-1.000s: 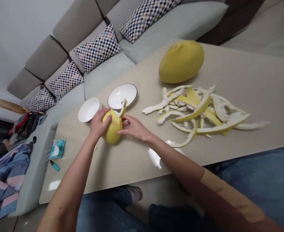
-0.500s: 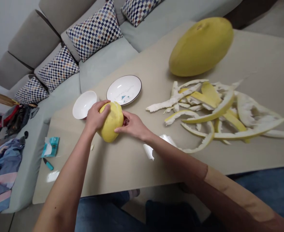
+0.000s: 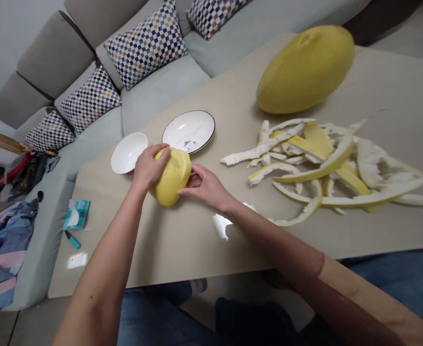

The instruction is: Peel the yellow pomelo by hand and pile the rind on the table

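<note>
My left hand (image 3: 151, 166) is closed over the top of a partly peeled yellow pomelo (image 3: 170, 180) that rests on the beige table (image 3: 182, 240). My right hand (image 3: 204, 185) grips the pomelo's right side, fingers curled against the rind and the exposed flesh. A whole large yellow pomelo (image 3: 305, 69) lies at the far right of the table. A pile of peeled rind strips (image 3: 326, 163) spreads out to the right of my hands.
A white bowl (image 3: 128, 153) and a white plate with a dark rim (image 3: 188, 131) sit just behind the held fruit. A teal packet (image 3: 76, 215) and small teal tool (image 3: 72, 239) lie at the table's left end. A grey sofa with checked cushions (image 3: 144, 45) runs behind.
The loose rind flap that stuck up from the held pomelo a second ago is gone from view. Both hands have turned the fruit slightly, and the view has shifted closer to the table.
</note>
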Demonstrator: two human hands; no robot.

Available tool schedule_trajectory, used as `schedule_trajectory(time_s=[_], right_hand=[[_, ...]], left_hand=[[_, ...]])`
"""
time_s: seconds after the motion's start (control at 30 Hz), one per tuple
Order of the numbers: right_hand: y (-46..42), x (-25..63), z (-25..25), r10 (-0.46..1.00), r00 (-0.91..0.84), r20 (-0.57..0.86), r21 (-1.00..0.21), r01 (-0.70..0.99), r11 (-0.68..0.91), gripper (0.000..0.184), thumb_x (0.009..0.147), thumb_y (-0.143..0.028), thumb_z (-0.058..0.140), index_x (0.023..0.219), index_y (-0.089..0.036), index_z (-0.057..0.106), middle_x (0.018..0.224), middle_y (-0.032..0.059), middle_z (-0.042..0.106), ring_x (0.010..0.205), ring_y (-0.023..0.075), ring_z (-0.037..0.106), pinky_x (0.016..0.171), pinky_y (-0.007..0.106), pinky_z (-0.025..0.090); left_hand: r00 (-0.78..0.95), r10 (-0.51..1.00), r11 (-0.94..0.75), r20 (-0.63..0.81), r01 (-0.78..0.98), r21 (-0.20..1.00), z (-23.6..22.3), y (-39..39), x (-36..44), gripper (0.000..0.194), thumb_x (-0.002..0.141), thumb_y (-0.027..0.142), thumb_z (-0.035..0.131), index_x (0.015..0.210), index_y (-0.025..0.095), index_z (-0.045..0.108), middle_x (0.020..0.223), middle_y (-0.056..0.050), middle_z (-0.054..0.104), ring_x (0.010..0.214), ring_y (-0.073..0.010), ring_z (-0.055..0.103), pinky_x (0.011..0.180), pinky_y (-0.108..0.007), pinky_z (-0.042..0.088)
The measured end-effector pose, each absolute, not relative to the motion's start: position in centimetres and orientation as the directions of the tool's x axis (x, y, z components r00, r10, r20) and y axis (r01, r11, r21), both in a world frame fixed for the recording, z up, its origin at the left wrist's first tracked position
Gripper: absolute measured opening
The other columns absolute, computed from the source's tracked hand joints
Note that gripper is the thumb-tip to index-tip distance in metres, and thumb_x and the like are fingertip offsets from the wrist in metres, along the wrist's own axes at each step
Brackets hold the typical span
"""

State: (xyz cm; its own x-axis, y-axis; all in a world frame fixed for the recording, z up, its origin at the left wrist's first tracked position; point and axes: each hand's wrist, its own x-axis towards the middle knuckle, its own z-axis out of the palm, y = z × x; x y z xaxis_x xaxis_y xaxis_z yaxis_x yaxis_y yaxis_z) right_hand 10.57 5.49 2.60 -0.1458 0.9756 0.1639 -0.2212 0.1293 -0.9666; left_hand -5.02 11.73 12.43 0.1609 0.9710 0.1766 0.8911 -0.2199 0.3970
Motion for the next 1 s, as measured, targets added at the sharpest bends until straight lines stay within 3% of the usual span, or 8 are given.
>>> schedule_trajectory(time_s=[0.2,0.43,0.6,0.83,1.0], right_hand=[[6.0,10.3,3.1,0.979,-0.146,0.142,-0.985,-0.120,0.125,0.043,0.059,-0.032,0.085,0.094,-0.019,0.064,0.093,0.0020,0.060,0.080,0.0199,0.059,0.073,0.036,0.051],[4.8,9.7,2.7,0.962,-0.008,0.271,-0.959,-0.091,0.269,0.025,0.070,-0.032,0.079,0.087,-0.020,0.064,0.094,0.0024,0.060,0.088,0.0212,0.059,0.078,0.035,0.051],[4.7,9.9,2.9,0.984,-0.051,0.170,-0.978,-0.135,0.162,0.038,0.069,-0.036,0.081,0.098,-0.020,0.062,0.101,0.0037,0.058,0.085,0.0190,0.060,0.077,0.035,0.053],[4.9,10.4,3.5,0.992,-0.117,0.045,-0.996,-0.083,0.036,0.045,0.057,-0.035,0.086,0.092,-0.017,0.063,0.092,0.0015,0.059,0.074,0.0153,0.056,0.070,0.032,0.049],[4.9,10.2,3.7,0.991,-0.135,0.018,-0.994,-0.109,0.003,0.043,0.057,-0.035,0.086,0.090,-0.016,0.065,0.086,0.0017,0.062,0.078,0.0179,0.056,0.068,0.031,0.046]], left_hand=[[0.175,0.971,-0.226,0.160,0.889,0.399,12.5,11.8,-5.1,0.037,0.088,0.047,0.048,0.112,0.030,0.071,0.122,-0.001,0.069,0.113,-0.0246,0.060,0.102,-0.038,0.044],[0.211,0.970,-0.243,0.123,0.884,0.400,13.0,12.4,-4.2,0.037,0.087,0.047,0.049,0.108,0.028,0.073,0.122,-0.002,0.070,0.114,-0.0270,0.060,0.100,-0.039,0.045],[0.151,0.983,-0.182,0.106,0.888,0.423,13.1,12.7,-4.2,0.036,0.087,0.048,0.048,0.103,0.028,0.074,0.113,-0.002,0.073,0.106,-0.0267,0.064,0.092,-0.037,0.047],[0.100,0.988,-0.139,0.116,0.905,0.403,12.8,13.0,-4.1,0.036,0.086,0.049,0.048,0.103,0.030,0.074,0.108,-0.002,0.074,0.101,-0.0268,0.064,0.089,-0.037,0.047],[0.098,0.991,-0.124,0.089,0.921,0.369,13.2,13.2,-3.7,0.037,0.085,0.050,0.049,0.101,0.030,0.075,0.106,-0.003,0.074,0.098,-0.0272,0.064,0.088,-0.037,0.047]])
